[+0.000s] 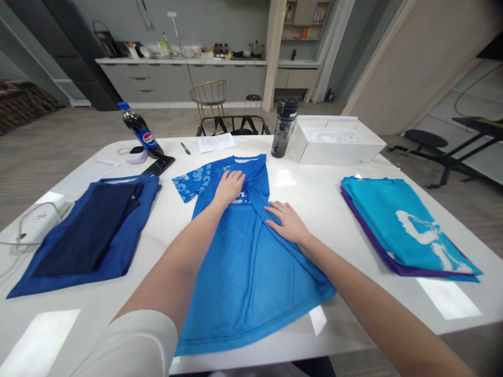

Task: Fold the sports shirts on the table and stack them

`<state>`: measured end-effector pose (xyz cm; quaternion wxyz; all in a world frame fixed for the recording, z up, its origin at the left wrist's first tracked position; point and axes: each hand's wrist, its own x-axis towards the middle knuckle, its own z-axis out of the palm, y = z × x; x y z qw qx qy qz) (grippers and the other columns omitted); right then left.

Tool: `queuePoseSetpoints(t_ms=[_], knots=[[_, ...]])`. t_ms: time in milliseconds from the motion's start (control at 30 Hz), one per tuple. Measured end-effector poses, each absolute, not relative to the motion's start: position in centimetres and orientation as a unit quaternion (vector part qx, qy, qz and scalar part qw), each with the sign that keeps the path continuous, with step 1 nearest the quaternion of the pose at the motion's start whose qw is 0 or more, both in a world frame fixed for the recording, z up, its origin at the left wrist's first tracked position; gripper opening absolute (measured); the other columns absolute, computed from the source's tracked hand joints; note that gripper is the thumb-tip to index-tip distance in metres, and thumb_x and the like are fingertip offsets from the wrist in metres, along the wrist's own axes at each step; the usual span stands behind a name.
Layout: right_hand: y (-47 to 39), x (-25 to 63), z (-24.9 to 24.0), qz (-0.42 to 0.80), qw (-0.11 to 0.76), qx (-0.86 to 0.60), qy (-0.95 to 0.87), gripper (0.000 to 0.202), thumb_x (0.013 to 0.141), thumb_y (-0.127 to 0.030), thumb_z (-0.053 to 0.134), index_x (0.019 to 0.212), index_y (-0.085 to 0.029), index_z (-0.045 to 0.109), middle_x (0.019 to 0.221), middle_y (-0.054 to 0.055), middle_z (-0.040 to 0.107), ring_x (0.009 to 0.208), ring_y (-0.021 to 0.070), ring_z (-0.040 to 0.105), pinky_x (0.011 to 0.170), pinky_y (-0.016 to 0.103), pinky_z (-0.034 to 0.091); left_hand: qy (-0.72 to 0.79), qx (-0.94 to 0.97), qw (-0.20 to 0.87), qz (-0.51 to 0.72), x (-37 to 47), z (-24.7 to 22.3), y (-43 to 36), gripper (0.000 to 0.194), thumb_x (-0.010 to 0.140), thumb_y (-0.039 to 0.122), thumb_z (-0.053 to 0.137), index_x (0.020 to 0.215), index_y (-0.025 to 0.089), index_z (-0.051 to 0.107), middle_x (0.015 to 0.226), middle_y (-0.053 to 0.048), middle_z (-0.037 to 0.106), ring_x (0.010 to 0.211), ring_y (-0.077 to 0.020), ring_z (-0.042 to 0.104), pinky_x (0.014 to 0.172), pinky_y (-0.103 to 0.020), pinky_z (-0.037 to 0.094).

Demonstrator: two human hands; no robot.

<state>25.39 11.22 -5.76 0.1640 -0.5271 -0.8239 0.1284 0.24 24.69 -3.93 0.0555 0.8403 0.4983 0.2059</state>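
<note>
A blue T-shirt (231, 277) lies in the middle of the white table, its right side folded inward over the front. Its left sleeve, with a light wave pattern, is spread out. My left hand (230, 187) rests on the upper chest of the shirt, fingers apart and pressed flat. Lower and to the right, my right hand (288, 222) touches the folded right edge with its fingers spread. Part of the white print on the chest is covered by the folded cloth and my left hand.
Folded dark blue clothes (90, 230) lie at the left, turquoise and purple ones (408, 225) at the right. Along the back stand a cola bottle (141, 131), a dark tumbler (284, 128) and a white box (334, 141). A phone (159, 165), pen (185, 148) and paper (216, 143) lie nearby.
</note>
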Motion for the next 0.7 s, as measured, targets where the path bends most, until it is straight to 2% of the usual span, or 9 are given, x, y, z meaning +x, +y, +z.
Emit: queuePoseSetpoints(t_ms=[67, 167, 233, 300, 400, 500, 567, 700], knots=[[11.2, 25.3, -5.8, 0.113, 0.171, -0.53, -0.823, 0.051, 0.099, -0.051, 0.053, 0.145, -0.029, 0.058, 0.157, 0.01, 0.048, 0.147, 0.0295, 0.04, 0.123, 0.056, 0.024, 0.443, 0.875, 0.055, 0.186, 1.1, -3.2, 22.3, 0.039, 0.097, 0.02, 0.042, 0.125, 0.024, 0.069, 0.135, -0.015, 0.062, 0.132, -0.0295, 0.051, 0.118, -0.05, 0.027], [11.8, 25.3, -5.8, 0.119, 0.237, -0.533, -0.803, 0.05, 0.094, -0.048, 0.061, 0.138, -0.025, 0.062, 0.149, 0.013, 0.056, 0.139, 0.0281, 0.049, 0.119, 0.052, 0.033, 0.39, 0.904, 0.06, 0.163, 2.2, -2.7, 17.8, 0.032, 0.098, 0.023, 0.043, 0.114, 0.022, 0.071, 0.118, -0.012, 0.067, 0.115, -0.0269, 0.058, 0.107, -0.046, 0.037], [11.7, 25.6, -5.6, 0.143, 0.29, -0.55, -0.77, 0.041, 0.093, -0.044, 0.062, 0.127, -0.022, 0.068, 0.134, 0.013, 0.065, 0.126, 0.026, 0.059, 0.111, 0.044, 0.043, 0.349, 0.922, 0.067, 0.151, 2.7, -2.5, 14.8, 0.031, 0.098, 0.026, 0.045, 0.115, 0.022, 0.07, 0.117, -0.01, 0.067, 0.112, -0.025, 0.058, 0.104, -0.043, 0.038], [10.6, 26.2, -5.2, 0.157, 0.303, -0.583, -0.737, 0.029, 0.094, -0.039, 0.059, 0.11, -0.02, 0.073, 0.116, 0.011, 0.072, 0.111, 0.0238, 0.065, 0.101, 0.038, 0.049, 0.322, 0.932, 0.073, 0.148, 3.1, -2.5, 12.2, 0.031, 0.097, 0.026, 0.047, 0.118, 0.023, 0.07, 0.121, -0.009, 0.066, 0.113, -0.0242, 0.058, 0.103, -0.042, 0.038], [7.1, 27.1, -4.2, 0.152, 0.249, -0.635, -0.716, 0.022, 0.093, -0.037, 0.059, 0.092, -0.021, 0.074, 0.095, 0.007, 0.074, 0.092, 0.0216, 0.068, 0.088, 0.032, 0.051, 0.324, 0.929, 0.091, 0.154, 3.7, -2.7, 9.3, 0.032, 0.096, 0.026, 0.05, 0.122, 0.024, 0.068, 0.123, -0.008, 0.066, 0.115, -0.0236, 0.057, 0.103, -0.042, 0.036], [2.7, 28.0, -2.9, 0.176, 0.18, -0.666, -0.702, 0.025, 0.093, -0.044, 0.06, 0.089, -0.023, 0.072, 0.081, 0.004, 0.072, 0.077, 0.0201, 0.067, 0.071, 0.029, 0.047, 0.311, 0.935, 0.101, 0.139, 5.1, -2.9, 6.9, 0.033, 0.095, 0.026, 0.051, 0.124, 0.024, 0.067, 0.124, -0.007, 0.066, 0.116, -0.0237, 0.058, 0.104, -0.043, 0.034], [0.0, 28.7, -2.0, 0.194, 0.141, -0.675, -0.698, 0.028, 0.093, -0.049, 0.06, 0.087, -0.024, 0.071, 0.079, 0.004, 0.073, 0.073, 0.0199, 0.067, 0.065, 0.028, 0.043, 0.298, 0.942, 0.09, 0.125, 6.4, -3.0, 5.2, 0.033, 0.095, 0.026, 0.051, 0.124, 0.025, 0.067, 0.126, -0.007, 0.066, 0.118, -0.0242, 0.057, 0.104, -0.045, 0.033], [-4.3, 30.0, -0.9, 0.201, 0.081, -0.667, -0.713, 0.033, 0.09, -0.054, 0.063, 0.077, -0.024, 0.065, 0.076, 0.005, 0.071, 0.07, 0.021, 0.065, 0.062, 0.028, 0.038, 0.323, 0.936, 0.048, 0.128, 9.3, -2.7, 1.4, 0.031, 0.095, 0.023, 0.05, 0.122, 0.021, 0.066, 0.122, -0.01, 0.068, 0.116, -0.0263, 0.057, 0.102, -0.047, 0.032]])
